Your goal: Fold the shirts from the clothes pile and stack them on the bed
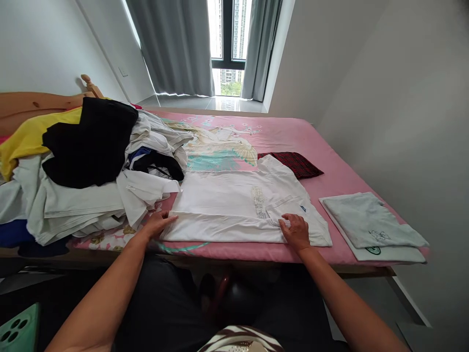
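A white T-shirt (pixel 223 193) lies spread sideways on the bed in front of me, with a printed block of small lines and a small dark mark near the sleeve. Its near side is turned over into a long strip along the bed's front edge. My left hand (pixel 160 224) pinches the left end of this strip, at the hem. Toward the collar and sleeve end, my right hand (pixel 296 231) has its curled fingers and thumb closed on the fabric. Both hands rest low against the shirt.
A heap of clothes (pixel 76 200), with a black garment (pixel 95 142) on top, lies at left. Folded shirts (pixel 373 220) are stacked at the right corner. A dark red plaid cloth (pixel 293 164) lies behind the T-shirt on the pink bedsheet (pixel 286 129). A green phone (pixel 20 327) is lower left.
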{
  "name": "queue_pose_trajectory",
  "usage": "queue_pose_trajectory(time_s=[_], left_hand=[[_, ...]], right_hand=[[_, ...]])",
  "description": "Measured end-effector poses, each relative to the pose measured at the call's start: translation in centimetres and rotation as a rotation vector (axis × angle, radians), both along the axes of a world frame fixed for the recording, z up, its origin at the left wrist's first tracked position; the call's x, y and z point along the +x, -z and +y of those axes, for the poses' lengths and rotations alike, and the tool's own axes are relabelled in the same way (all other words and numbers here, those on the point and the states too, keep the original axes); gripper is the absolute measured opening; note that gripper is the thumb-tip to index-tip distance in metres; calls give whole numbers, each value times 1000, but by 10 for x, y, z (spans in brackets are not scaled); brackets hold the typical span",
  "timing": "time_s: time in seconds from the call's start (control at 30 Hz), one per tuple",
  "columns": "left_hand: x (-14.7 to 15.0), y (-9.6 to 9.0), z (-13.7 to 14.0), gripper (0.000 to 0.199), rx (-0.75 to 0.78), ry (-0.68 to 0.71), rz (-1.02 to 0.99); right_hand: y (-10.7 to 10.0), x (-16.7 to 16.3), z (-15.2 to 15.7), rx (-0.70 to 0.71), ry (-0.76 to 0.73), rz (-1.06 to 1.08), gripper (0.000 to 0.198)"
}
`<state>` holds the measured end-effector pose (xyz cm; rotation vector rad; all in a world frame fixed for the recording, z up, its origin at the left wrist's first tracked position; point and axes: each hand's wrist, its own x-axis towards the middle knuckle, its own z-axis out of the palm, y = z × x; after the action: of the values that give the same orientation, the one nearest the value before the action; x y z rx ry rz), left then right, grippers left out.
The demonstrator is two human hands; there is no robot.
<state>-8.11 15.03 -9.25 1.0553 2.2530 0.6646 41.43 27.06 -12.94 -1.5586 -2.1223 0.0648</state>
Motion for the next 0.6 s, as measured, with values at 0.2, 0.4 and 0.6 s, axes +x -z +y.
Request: queue_pose_trajectory(time_s=[0.2, 0.4, 0.6], left_hand=[[-4, -3, -13, 41, -2, 157, 109], [13, -7, -22, 37, -49, 85, 478], [77, 0, -14, 42, 270, 598, 621]], right_hand=[[4, -32, 3, -97, -15, 87, 31], [16, -23, 1, -85, -50, 213, 33], [7, -31, -12, 8, -208, 198, 34]])
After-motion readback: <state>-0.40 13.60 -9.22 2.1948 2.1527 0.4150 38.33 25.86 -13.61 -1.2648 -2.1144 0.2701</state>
